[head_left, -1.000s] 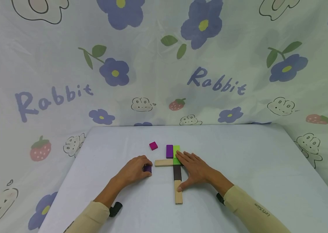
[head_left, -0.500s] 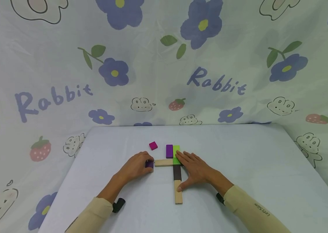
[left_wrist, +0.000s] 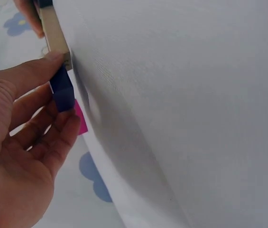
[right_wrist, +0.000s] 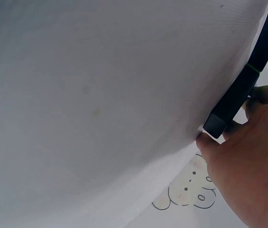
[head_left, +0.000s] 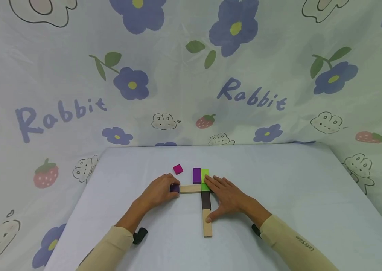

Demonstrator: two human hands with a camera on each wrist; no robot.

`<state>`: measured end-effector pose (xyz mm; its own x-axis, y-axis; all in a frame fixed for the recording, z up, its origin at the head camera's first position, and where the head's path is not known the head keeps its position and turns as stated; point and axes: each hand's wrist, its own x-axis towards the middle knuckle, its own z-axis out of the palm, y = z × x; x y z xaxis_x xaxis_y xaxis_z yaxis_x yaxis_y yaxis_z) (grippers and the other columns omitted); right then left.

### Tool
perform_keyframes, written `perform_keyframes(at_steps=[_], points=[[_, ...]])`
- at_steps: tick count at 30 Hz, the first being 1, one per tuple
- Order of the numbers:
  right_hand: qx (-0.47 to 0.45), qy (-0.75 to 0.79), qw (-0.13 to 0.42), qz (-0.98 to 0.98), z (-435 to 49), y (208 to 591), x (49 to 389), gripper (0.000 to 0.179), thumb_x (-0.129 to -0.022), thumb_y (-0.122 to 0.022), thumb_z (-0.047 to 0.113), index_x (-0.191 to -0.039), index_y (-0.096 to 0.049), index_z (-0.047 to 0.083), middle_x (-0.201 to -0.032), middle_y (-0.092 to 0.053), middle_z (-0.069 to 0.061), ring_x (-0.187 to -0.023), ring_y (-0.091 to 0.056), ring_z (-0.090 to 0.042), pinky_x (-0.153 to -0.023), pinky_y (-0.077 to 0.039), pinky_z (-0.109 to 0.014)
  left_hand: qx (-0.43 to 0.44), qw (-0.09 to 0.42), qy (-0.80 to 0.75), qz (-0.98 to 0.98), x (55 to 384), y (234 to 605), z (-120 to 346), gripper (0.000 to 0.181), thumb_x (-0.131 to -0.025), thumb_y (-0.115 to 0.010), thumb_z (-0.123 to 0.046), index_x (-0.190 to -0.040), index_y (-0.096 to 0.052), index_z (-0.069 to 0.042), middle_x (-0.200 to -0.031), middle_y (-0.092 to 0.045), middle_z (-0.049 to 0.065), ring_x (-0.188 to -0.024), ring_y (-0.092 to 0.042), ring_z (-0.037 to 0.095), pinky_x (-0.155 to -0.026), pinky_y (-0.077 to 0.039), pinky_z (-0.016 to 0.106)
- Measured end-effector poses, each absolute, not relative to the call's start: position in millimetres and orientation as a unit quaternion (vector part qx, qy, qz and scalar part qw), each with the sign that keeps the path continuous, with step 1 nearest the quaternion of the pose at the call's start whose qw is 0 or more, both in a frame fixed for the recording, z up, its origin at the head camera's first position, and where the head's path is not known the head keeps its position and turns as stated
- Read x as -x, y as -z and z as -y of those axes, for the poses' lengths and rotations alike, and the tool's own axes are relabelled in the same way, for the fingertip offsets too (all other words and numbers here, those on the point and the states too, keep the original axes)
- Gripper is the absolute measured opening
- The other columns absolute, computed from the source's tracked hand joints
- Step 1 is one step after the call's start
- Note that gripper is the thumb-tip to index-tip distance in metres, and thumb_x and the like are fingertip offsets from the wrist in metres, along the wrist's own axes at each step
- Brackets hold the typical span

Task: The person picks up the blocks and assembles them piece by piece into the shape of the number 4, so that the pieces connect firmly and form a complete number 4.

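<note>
At the left end of a pale wooden block [head_left: 190, 189], my left hand [head_left: 158, 191] pinches a dark purple block [head_left: 175, 189] between thumb and fingers. The left wrist view has this purple block [left_wrist: 62, 90] right at the wooden block's end [left_wrist: 55, 35]. My right hand [head_left: 229, 197] lies spread over the arrangement, its fingers on the light green block [head_left: 205, 172] and green block [head_left: 205, 187]. Its thumb touches a lower wooden block [head_left: 207, 227], below a dark brown block [head_left: 206, 200]. In the right wrist view a dark block [right_wrist: 233, 102] lies beside the right hand, partly hidden from the head camera.
Another purple block [head_left: 197, 175] stands against the light green one. A magenta cube [head_left: 178, 169] sits apart, beyond the left hand. The white table [head_left: 296, 180] ends at a patterned cloth backdrop [head_left: 184, 75].
My left hand has moved the dark purple block away from me and slightly right, up to the end of the pale wooden block. The right hand has stayed in place.
</note>
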<state>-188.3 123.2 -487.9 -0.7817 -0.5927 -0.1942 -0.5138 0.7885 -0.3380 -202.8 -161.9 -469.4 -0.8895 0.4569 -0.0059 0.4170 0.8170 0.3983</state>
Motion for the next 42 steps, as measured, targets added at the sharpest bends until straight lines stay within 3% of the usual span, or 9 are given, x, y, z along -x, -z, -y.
perform_keyframes(at_steps=[42], points=[[0.301,0.131,0.145,-0.933,-123.3,487.5,189.5,0.134,-0.062,-0.072,0.085,-0.164,-0.018,0.016,-0.169,-0.014,-0.001,-0.154,-0.014,-0.029,-0.123,-0.012,-0.050,-0.221,0.055,-0.185,-0.956,203.2,474.0,156.9,0.043,-0.080,-0.088,-0.024,-0.117,-0.073,-0.009,-0.107,-0.064,0.002,-0.095,-0.056,0.017,-0.093,-0.054,0.039]])
